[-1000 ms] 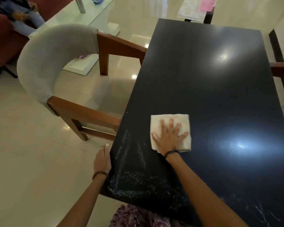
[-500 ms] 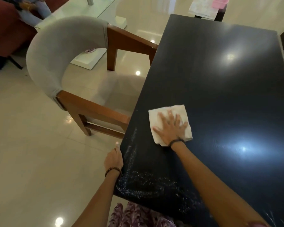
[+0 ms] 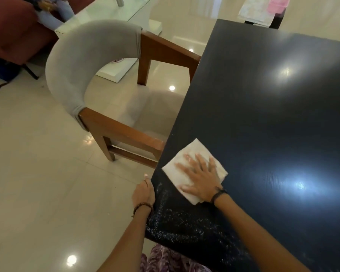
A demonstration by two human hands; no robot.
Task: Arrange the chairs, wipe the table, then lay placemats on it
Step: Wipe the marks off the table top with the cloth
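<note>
A glossy black table [image 3: 263, 114] fills the right of the view. My right hand [image 3: 201, 176] lies flat, fingers spread, pressing a folded white cloth [image 3: 186, 163] onto the tabletop near its left edge. Wet streaks [image 3: 185, 222] shine on the surface just below the cloth. My left hand [image 3: 143, 195] grips the table's left edge beside the cloth. A wooden armchair with a grey curved back [image 3: 82, 61] stands at the table's left side, its arms reaching the table edge.
Placemats in pale and pink prints [image 3: 261, 8] lie on a dark stand beyond the table's far end. A white glass-topped low table [image 3: 114, 18] and a red sofa [image 3: 10, 30] with a seated person stand at the upper left. Shiny beige tiles [image 3: 37, 183] cover the floor.
My right hand has slid the cloth leftwards to the table's left edge and turned it askew. My view has shifted, so chair and table sit further right.
</note>
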